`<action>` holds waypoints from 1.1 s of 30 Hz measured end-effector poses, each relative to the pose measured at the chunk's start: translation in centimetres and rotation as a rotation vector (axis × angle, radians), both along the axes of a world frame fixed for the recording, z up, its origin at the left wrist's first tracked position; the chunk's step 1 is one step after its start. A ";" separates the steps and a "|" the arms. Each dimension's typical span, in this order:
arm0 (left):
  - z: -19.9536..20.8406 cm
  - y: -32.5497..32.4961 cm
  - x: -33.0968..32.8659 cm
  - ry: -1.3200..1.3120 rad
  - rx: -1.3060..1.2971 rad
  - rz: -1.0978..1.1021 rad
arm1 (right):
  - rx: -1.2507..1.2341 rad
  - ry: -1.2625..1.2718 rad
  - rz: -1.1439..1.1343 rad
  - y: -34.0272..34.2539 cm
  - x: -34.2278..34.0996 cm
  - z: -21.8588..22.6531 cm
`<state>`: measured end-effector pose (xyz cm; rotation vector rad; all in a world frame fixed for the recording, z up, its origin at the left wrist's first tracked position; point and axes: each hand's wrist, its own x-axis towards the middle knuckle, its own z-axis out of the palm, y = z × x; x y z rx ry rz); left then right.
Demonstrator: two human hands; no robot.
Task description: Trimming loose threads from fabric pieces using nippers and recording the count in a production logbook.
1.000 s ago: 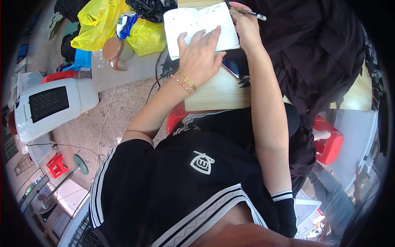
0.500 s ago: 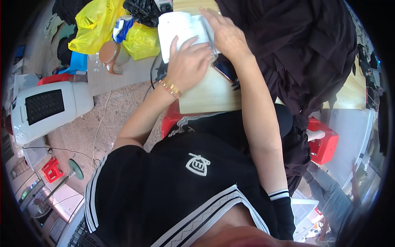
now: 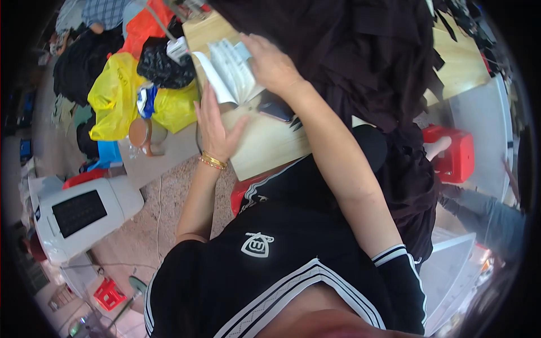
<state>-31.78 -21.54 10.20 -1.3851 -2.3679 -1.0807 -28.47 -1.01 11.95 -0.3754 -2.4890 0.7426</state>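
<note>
A small white notebook (image 3: 224, 67) stands partly open on the pale wooden table, its pages fanned and its left cover tilted outward. My left hand (image 3: 217, 127) is open beside the lower part of that cover, fingers stretched and thumb apart. Gold and beaded bracelets circle the left wrist. At the notebook's right side, my right hand (image 3: 273, 65) grips the page edge with its fingers bent round it; the thumb is hidden. Just below the notebook lies a dark phone (image 3: 276, 110), close to my right wrist.
A large heap of dark brown cloth (image 3: 349, 62) covers the table (image 3: 265, 141) on the right. To the left are yellow plastic bags (image 3: 115, 96), a black bag (image 3: 163, 65) and a brown-lidded jar (image 3: 141, 132). A white machine (image 3: 90, 217) and red stools (image 3: 451, 152) stand on the floor.
The notebook has gone from lying open under my left hand to standing with fanned pages. My left hand has drawn back to its left side. The whole view has shifted.
</note>
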 end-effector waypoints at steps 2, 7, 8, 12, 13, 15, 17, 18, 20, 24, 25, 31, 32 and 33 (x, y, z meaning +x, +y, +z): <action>0.9 1.1 0.2 0.031 -0.123 -0.020 | 0.010 0.056 -0.013 0.2 -0.3 -0.4; 0.4 1.9 -1.5 0.064 -0.346 -0.073 | 0.048 0.096 -0.030 0.2 0.7 1.0; 0.2 2.1 -1.9 0.060 -0.347 -0.098 | 0.085 0.083 -0.031 0.4 1.3 1.4; -0.8 4.2 -3.6 0.047 -0.275 -0.248 | 0.289 0.238 -0.059 1.5 3.1 0.9; -1.6 4.5 -4.7 0.052 -0.247 -0.270 | 0.358 0.405 -0.100 1.1 3.5 0.9; -1.8 4.1 -6.3 0.041 -0.247 -0.206 | 0.309 0.298 -0.122 -0.6 3.1 0.4; -1.8 4.2 -8.1 -0.006 -0.223 -0.162 | 0.308 0.171 0.028 -2.5 4.2 1.4; -2.4 4.7 -9.9 0.014 -0.251 -0.199 | 0.277 0.216 0.101 -3.1 6.0 2.1; -2.4 6.5 -13.9 0.153 -0.304 -0.222 | 0.324 0.372 0.264 -3.2 8.6 1.7; 8.2 10.9 -6.4 0.348 0.063 -0.252 | 0.327 0.400 0.336 -4.1 16.8 6.6; 11.4 12.1 -3.1 0.362 0.109 -0.248 | 0.378 0.424 0.284 -3.6 18.7 7.1; 23.9 13.3 14.3 -0.079 0.680 -0.924 | 0.399 0.613 -0.164 -0.8 29.3 14.1; 25.5 13.7 16.9 -0.077 0.766 -1.003 | 0.424 0.670 -0.265 -0.5 32.1 17.0; 26.7 13.7 19.1 -0.070 0.851 -1.071 | 0.528 0.728 -0.367 -0.1 34.7 19.3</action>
